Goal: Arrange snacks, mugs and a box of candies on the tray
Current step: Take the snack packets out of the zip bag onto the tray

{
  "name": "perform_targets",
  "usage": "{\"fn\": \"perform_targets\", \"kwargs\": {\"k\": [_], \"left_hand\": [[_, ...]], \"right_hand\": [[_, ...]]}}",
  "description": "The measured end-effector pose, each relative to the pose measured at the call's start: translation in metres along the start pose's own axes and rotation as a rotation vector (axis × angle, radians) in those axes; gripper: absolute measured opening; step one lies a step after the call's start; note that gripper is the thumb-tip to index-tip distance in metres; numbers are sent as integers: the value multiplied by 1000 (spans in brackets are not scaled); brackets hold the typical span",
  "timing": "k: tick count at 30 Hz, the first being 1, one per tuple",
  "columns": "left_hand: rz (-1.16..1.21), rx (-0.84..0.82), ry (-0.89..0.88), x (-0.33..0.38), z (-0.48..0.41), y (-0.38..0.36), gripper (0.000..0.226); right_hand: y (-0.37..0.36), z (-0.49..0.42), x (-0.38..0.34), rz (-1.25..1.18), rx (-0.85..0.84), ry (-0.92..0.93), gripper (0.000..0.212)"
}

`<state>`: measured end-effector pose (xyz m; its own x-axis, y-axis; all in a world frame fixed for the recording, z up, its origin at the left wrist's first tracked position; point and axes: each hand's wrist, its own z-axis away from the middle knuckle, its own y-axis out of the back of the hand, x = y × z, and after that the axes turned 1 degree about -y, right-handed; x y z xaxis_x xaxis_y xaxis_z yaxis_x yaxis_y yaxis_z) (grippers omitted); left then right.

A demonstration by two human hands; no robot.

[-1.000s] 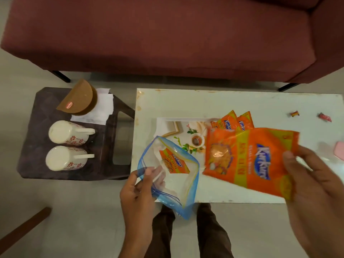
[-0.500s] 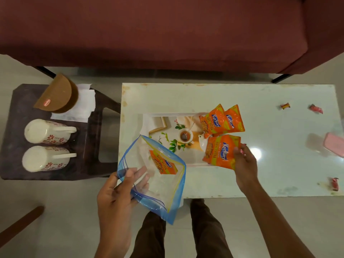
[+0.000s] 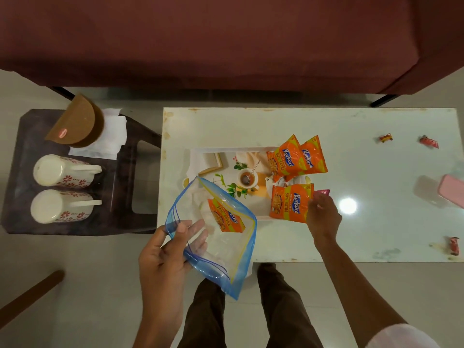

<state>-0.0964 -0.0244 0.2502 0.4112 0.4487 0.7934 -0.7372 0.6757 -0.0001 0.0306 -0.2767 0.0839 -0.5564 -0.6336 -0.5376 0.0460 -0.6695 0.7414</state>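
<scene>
Fingers of the right grip (image 3: 322, 212) curl onto the right edge of an orange snack packet (image 3: 288, 203) lying at the right end of the tray (image 3: 200, 156). The left grip (image 3: 170, 249) pinches the rim of a clear zip bag (image 3: 226, 254), held open over the tray's near left corner with one packet inside (image 3: 227, 218). Two more packets (image 3: 298, 159) overlap at the tray's far right corner. Left of the tray, two floral mugs (image 3: 62, 170) and a brown box (image 3: 75, 124) sit on a dark side table (image 3: 20, 146). Right of the tray, wrapped candies (image 3: 385, 138) dot the white desk (image 3: 351, 126).
</scene>
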Motion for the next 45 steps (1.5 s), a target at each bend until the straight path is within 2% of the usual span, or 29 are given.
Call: {"fn": "perform_targets", "kwargs": {"k": [2,5,7,9,10,11,13,14,16,18,23,28,31,34,37,39,43,45], "left_hand": [[-20,-3,-7,0,1,0,14],[-61,6,-3,-2,2,-1,23],[-103,-5,-2,-4,5,-4,27],[-182,-42,-43,-6,11,-8,29],[-238,-54,-79,-7,15,-10,33],[-293,-59,-113,-8,18,-11,36],[-366,-71,-153,-11,24,-10,40],[-392,-89,-164,-13,25,-9,41],[-449,-125,-161,-15,26,-8,44],[-475,-163,-155,-17,25,-5,46],[-436,-240,-98,-20,15,3,24],[-372,-245,-57,-18,0,17,23],[-369,-177,-93,-17,-9,25,22],[-379,-120,-92,-15,-17,29,15],[-361,-59,-83,-15,-25,33,3],[-333,-35,-76,-15,-30,34,5],[-221,-18,-45,-11,-36,35,10],[-164,-20,-28,-9,-37,36,15]], "right_hand": [[19,19,-19,4,72,89,26],[55,77,-64,-183,77,297,20],[74,123,-93,-231,-86,419,14],[80,160,-111,-211,-357,492,15],[74,173,-112,-169,-448,500,13],[65,182,-112,-105,-466,514,15],[39,183,-108,180,-287,565,33],[27,179,-109,341,-195,548,37],[9,170,-111,494,-352,344,31],[-4,164,-111,567,-460,270,43],[-25,157,-118,735,-310,321,30],[-43,157,-128,816,-376,380,22],[-49,167,-134,748,-414,452,19],[-49,179,-139,557,-418,510,19],[-41,195,-138,436,-339,471,24],[-31,206,-139,387,-233,493,28],[-3,228,-150,-28,-11,566,23],[16,234,-159,-250,-34,472,14]]}}
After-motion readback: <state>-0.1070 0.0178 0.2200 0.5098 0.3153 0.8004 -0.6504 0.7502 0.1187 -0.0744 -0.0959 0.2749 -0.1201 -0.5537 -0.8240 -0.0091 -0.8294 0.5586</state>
